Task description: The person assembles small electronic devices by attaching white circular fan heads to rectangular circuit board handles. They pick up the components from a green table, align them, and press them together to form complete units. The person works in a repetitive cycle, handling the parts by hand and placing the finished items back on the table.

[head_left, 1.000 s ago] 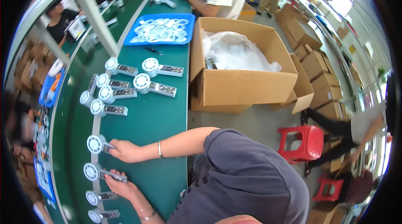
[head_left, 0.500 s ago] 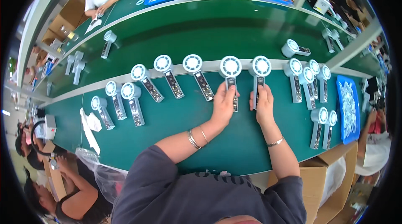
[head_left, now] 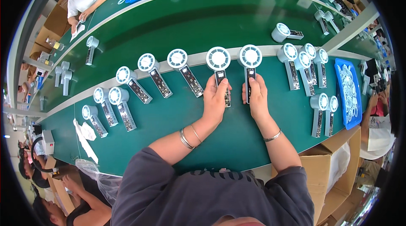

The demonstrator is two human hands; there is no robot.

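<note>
My left hand (head_left: pixel 215 101) is wrapped round the handle of a handheld fan (head_left: pixel 218 58) with a pale round grille head. Its handle is uncovered, with a circuit board showing under my thumb. Just to the right, my right hand (head_left: pixel 257 99) grips a second handheld fan (head_left: pixel 250 55) in the same way, its thumb on the dark board. Both heads point away from me, side by side near the table's far rail. The fingers under the handles are partly hidden. Nearest on the left lies another open-handled fan (head_left: pixel 177 58).
More fans (head_left: pixel 122 75) lie leftward on the green table (head_left: pixel 177 118); another group (head_left: pixel 290 52) is at right. A blue tray (head_left: pixel 357 118) of clear rings stands at the right edge, above a cardboard box (head_left: pixel 315 175). White paper (head_left: pixel 86 143) lies left. Co-workers sit around.
The whole view has shifted, so the table's things appear higher and farther left. Both hands keep their hold on the two fans, with little visible movement against the table.
</note>
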